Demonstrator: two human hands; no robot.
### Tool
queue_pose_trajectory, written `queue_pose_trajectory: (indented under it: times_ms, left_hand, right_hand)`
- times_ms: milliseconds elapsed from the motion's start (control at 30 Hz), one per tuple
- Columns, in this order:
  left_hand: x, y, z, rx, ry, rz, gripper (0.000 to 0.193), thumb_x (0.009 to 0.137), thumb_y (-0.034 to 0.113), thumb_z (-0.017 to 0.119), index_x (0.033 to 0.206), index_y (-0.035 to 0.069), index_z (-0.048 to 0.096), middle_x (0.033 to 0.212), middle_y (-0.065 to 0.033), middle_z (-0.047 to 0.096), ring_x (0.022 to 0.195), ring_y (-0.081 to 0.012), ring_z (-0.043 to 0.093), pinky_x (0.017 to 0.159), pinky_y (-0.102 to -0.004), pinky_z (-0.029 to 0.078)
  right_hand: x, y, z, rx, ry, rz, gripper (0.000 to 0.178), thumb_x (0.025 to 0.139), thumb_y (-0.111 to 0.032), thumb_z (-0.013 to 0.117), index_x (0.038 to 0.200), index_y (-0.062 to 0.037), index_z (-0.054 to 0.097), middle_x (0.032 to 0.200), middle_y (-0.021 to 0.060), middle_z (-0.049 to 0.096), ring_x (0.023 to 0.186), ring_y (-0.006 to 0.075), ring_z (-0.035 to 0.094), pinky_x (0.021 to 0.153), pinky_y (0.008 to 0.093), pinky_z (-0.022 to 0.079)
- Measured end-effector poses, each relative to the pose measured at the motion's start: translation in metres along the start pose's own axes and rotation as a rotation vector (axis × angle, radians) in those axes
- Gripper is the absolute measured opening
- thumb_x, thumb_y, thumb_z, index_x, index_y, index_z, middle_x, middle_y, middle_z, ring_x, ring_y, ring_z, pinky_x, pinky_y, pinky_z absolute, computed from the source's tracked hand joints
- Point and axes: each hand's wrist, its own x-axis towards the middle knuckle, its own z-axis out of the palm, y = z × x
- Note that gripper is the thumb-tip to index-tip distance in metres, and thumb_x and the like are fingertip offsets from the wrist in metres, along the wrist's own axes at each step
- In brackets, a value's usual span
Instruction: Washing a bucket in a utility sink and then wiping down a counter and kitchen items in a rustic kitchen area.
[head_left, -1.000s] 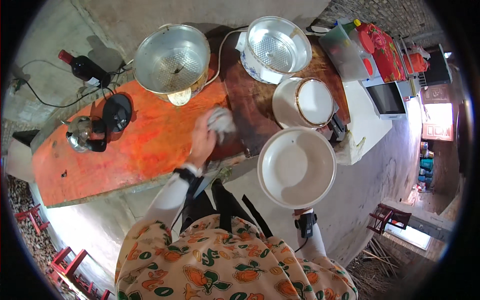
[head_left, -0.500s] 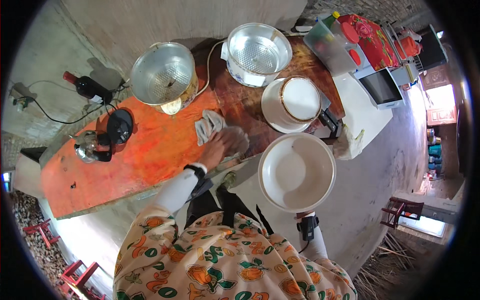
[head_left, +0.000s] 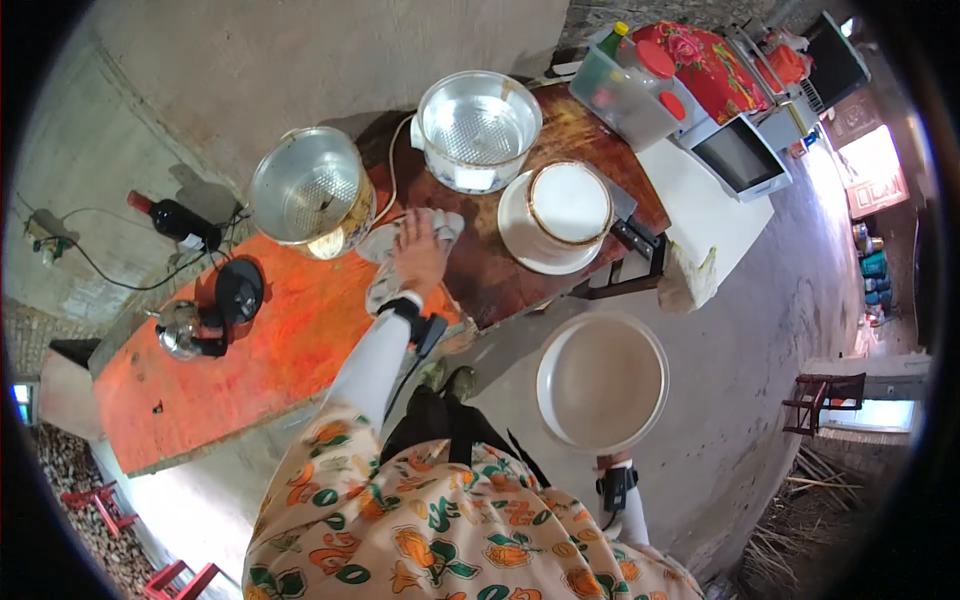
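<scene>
On the tabletop, near the seam between its orange part and its dark brown part, my left hand [head_left: 419, 257] lies flat with its fingers spread. A crumpled grey cloth [head_left: 440, 226] is under that palm and bunches out on both sides. My right hand [head_left: 612, 461] grips the near rim of a white basin [head_left: 602, 382], holding it tilted in the air off the table's front edge. The basin hides most of the right fingers. Just beyond the left fingertips are an uncovered electric pot [head_left: 312, 190] and a second one [head_left: 478, 130], both with dimpled metal insides.
An upturned white pot [head_left: 569, 203] sits on a plate, beside a black-handled knife [head_left: 634, 236]. Leftward on the orange table [head_left: 250, 350] are a kettle [head_left: 180, 332], its black base [head_left: 240, 288] and a dark bottle [head_left: 180, 220]. A plastic bin [head_left: 625, 105] stands far right.
My left hand has slid farther from me across the table, pushing the cloth toward the pots. The basin in my right hand has dropped lower and away from the table edge. The whole view has shifted slightly.
</scene>
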Motion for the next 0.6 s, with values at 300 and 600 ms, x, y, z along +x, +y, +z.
queue_pose_trajectory:
  times_ms: [300, 600]
  left_hand:
    - [-0.014, 0.067, 0.007, 0.031, -0.35, 0.455, 0.036, 0.081, 0.016, 0.049, 0.115, 0.01, 0.055, 0.12, -0.0094, 0.053, 0.12, -0.0281, 0.041, 0.097, -0.0506, 0.029]
    - [-0.083, 0.07, -0.015, -0.569, -0.421, 0.984, 0.019, 0.082, 0.018, 0.051, 0.096, 0.014, 0.063, 0.101, -0.007, 0.06, 0.101, -0.0244, 0.055, 0.088, -0.0417, 0.041]
  right_hand:
    - [-0.066, 0.051, -0.02, 0.064, 0.235, 0.068, 0.039, 0.077, -0.009, 0.063, 0.115, -0.0056, 0.055, 0.106, 0.0104, 0.062, 0.095, 0.0249, 0.059, 0.082, 0.0376, 0.048]
    - [-0.052, 0.043, 0.018, 0.057, 0.205, 0.046, 0.041, 0.075, -0.008, 0.065, 0.115, -0.0058, 0.056, 0.107, 0.0106, 0.062, 0.096, 0.0253, 0.059, 0.083, 0.0381, 0.047]
